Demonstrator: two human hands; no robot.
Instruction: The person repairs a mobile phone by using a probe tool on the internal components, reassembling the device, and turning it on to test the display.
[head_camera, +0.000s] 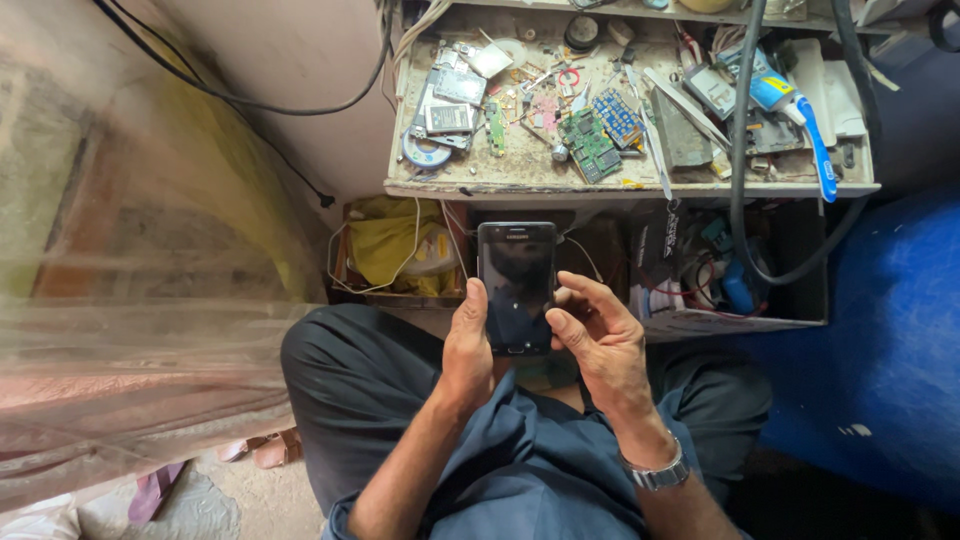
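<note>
The person sat low before a cluttered counter, knees apart, holding a black phone upright over the lap, its dark screen facing up toward the head. The left hand was closed round the phone's lower left edge, thumb lying along the side of the glass. The right hand was half open, its thumb resting near the bottom right corner of the screen and its fingers curled loosely behind the right edge, so it steadied the phone more than it gripped it. A metal watch sat on that wrist. On the counter behind lay green circuit boards, a blue one, small parts and a blue-handled toothbrush, with a thick black cable hanging down past the front edge into the open shelf below, where a yellow cloth was stuffed to the left. To my eye the main risk was a slip: the phone was held only by its lower end, with nothing under it but the gap between the knees, and a firm thumb press might tip it out of the looser right hand. The hanging cable was near enough for a raised hand to snag it and drag parts off the counter.
</note>
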